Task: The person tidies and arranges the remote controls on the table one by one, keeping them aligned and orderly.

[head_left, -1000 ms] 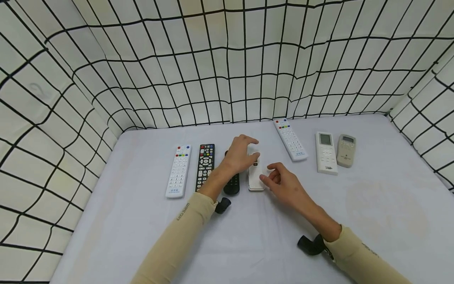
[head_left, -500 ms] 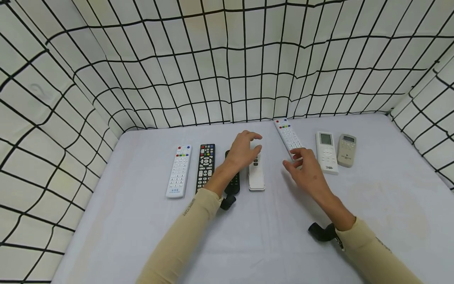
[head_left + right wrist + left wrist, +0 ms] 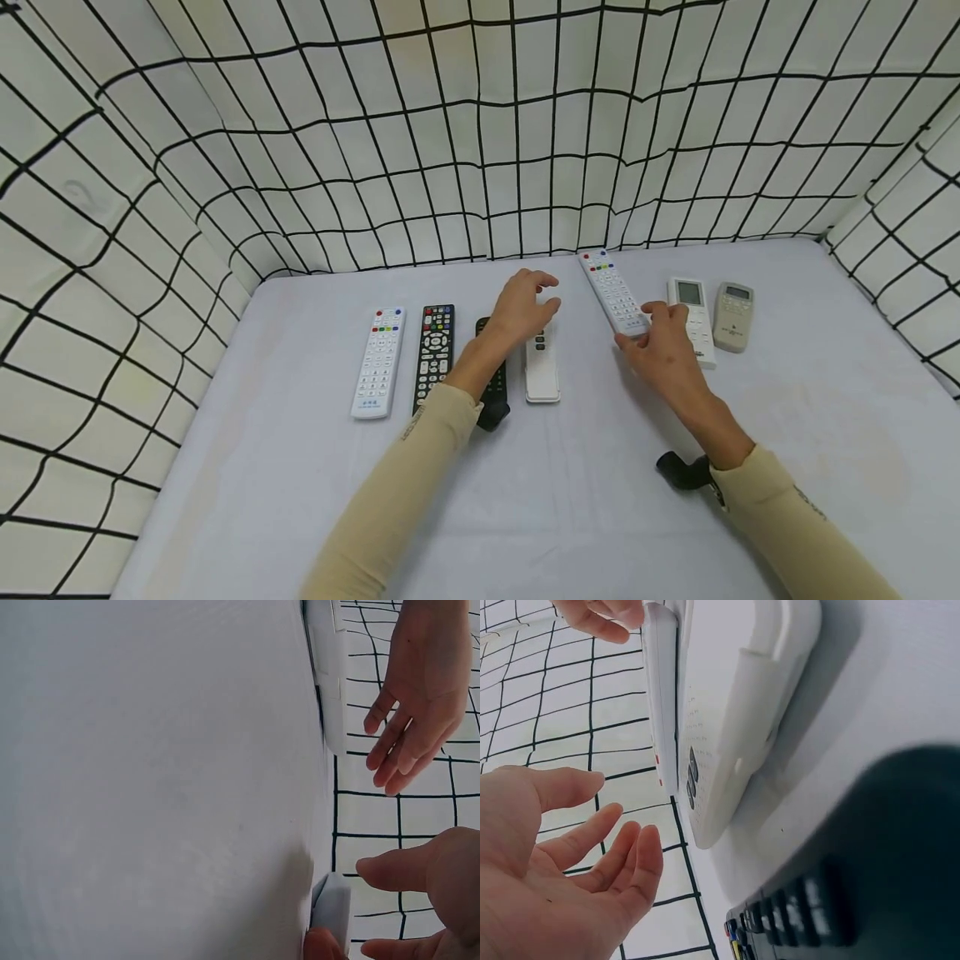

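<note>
My right hand point(image 3: 663, 350) is at the near end of a slanted white remote control point(image 3: 611, 287), with thumb and fingertips on either side of that end. In the right wrist view a gap shows between the thumb point(image 3: 390, 870) and the remote's end point(image 3: 334, 904). My left hand point(image 3: 521, 308) hovers over the far part of a slim white remote control point(image 3: 542, 379), fingers loosely bent and holding nothing. Under the left wrist lies a black remote control point(image 3: 496, 385), partly hidden. The left wrist view shows the left palm point(image 3: 562, 900) beside the slim white remote point(image 3: 716, 697).
To the left lie a white remote control point(image 3: 378, 362) and a black one with coloured buttons point(image 3: 435, 350). On the right are a white air-conditioner remote point(image 3: 692, 312) and a smaller beige one point(image 3: 732, 317). Black netting point(image 3: 517, 158) hangs around the white-covered table point(image 3: 585, 517).
My right hand has moved from beside the slim white remote rightward to the slanted white remote. The left hand has drifted slightly right and away from me. The remotes have stayed in place.
</note>
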`<state>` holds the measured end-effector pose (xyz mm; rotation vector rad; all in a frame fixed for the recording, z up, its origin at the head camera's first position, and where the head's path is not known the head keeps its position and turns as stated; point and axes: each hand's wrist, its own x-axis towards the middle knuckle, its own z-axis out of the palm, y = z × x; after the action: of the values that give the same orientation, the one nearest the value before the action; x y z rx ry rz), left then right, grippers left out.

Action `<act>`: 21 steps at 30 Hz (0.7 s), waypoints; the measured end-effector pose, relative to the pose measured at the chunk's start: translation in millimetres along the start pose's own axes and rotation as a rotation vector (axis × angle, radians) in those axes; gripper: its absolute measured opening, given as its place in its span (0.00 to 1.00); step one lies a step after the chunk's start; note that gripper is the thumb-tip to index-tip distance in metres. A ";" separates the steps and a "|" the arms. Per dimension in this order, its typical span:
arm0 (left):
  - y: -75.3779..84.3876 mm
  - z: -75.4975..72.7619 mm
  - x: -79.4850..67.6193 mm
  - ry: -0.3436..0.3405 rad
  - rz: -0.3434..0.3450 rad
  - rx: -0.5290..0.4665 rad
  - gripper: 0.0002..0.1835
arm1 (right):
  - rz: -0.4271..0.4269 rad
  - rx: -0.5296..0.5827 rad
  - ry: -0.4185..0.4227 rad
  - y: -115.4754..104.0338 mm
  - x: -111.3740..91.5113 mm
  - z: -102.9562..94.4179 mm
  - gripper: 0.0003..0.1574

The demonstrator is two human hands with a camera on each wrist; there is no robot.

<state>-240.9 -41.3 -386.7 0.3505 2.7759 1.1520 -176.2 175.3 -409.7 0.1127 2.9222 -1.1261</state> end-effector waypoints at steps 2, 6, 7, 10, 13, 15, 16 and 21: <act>0.4 0.5 2.5 -0.006 -0.001 0.003 0.22 | 0.015 -0.002 -0.023 0.2 1.9 0.6 0.44; 3.9 0.6 7.5 -0.011 0.014 0.015 0.22 | 0.024 -0.017 -0.050 -0.5 7.0 -0.1 0.46; 5.1 0.6 8.6 -0.012 0.019 0.017 0.23 | 0.024 -0.023 -0.054 -0.8 8.2 -0.4 0.47; 8.4 0.7 11.5 -0.019 0.025 0.026 0.23 | 0.026 -0.045 -0.062 -1.4 12.1 -1.1 0.48; 10.8 1.0 13.3 -0.030 0.012 0.030 0.24 | 0.033 -0.059 -0.078 -1.1 14.6 -0.4 0.47; 12.2 0.8 13.9 -0.033 -0.003 0.033 0.24 | 0.037 -0.065 -0.091 -0.8 15.4 0.3 0.47; 12.8 0.5 14.1 -0.034 -0.012 0.034 0.24 | 0.037 -0.068 -0.098 -0.4 15.6 0.7 0.47; 14.3 0.0 16.8 -0.037 -0.027 0.032 0.25 | 0.024 -0.085 -0.115 2.6 15.2 0.6 0.47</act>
<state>-254.7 -27.2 -376.8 0.3322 2.7615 1.0850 -191.2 177.8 -412.4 0.0788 2.8540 -0.9699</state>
